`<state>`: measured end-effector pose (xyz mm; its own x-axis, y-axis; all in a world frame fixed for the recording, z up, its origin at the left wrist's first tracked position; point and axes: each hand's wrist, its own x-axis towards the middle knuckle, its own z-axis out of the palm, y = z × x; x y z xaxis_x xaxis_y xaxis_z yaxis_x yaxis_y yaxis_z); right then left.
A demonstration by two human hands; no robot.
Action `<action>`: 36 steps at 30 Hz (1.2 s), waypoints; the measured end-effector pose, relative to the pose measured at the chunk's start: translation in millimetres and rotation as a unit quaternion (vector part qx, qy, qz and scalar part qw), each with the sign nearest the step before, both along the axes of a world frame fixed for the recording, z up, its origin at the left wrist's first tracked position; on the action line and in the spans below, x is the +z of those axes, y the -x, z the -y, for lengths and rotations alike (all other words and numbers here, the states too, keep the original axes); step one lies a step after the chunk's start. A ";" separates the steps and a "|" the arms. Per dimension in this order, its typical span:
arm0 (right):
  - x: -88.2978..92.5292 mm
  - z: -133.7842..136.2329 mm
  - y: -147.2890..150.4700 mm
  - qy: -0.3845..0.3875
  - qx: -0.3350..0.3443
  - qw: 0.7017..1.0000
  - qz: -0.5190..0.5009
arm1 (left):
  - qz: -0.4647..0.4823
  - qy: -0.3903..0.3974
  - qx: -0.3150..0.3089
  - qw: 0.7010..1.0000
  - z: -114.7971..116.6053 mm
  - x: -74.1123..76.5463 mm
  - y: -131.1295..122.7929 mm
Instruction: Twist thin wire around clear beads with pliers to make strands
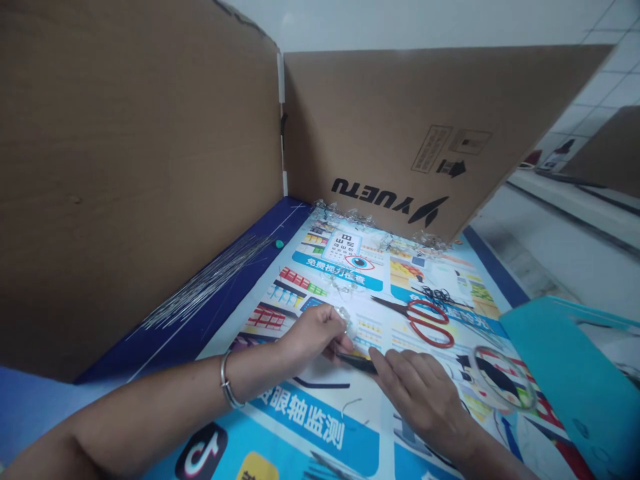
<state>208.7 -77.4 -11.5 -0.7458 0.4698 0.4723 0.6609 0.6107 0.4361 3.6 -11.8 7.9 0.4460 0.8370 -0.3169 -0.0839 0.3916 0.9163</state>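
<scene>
The dark strip (356,361) lies on the surface (300,427) between both hands, one end pinched by the curled left hand (313,333), the other under the flat right hand's (423,393) fingertips, with the scissors (425,321) just beyond.

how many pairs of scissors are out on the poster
1: the red-handled scissors lie on the poster, just beyond the right hand. The left hand pinches a small clear piece nearby. More could be hidden under the blue folder.

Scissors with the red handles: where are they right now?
The scissors lie on the poster, right of centre in the head view, just beyond the right hand, with a black tangle behind them.
</scene>
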 end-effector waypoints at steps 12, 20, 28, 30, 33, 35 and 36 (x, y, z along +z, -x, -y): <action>4.9 -1.5 1.6 0.031 0.013 0.999 0.002 | 0.015 0.006 -0.007 1.000 0.5 -5.8 -2.1; 2.8 -0.6 0.8 0.031 0.007 0.999 0.008 | 0.017 0.004 -0.014 1.000 -1.5 -7.7 -2.7; 1.6 -0.7 -0.1 0.027 0.004 1.000 0.002 | 0.013 0.001 -0.013 1.000 -0.2 -7.7 -1.7; 1.6 -1.0 0.0 0.031 0.008 1.000 0.000 | 0.010 0.003 -0.009 1.000 0.1 -6.0 -2.1; 1.6 -0.7 0.1 0.028 0.011 1.000 -0.002 | 0.001 0.011 -0.006 1.000 0.1 -4.3 -2.7; 1.2 -0.4 0.2 0.026 0.012 1.000 -0.001 | -0.001 0.012 -0.006 1.000 -0.2 -4.6 -3.0; 0.8 -0.4 0.3 0.027 0.012 1.000 -0.001 | -0.001 0.011 -0.007 1.000 -0.5 -5.2 -3.2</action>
<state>208.4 -77.0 -10.7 -0.7556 0.4772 0.4487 0.6474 0.6484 0.4005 6.8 -11.3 2.7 0.4564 0.8242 -0.3352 -0.0769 0.4119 0.9080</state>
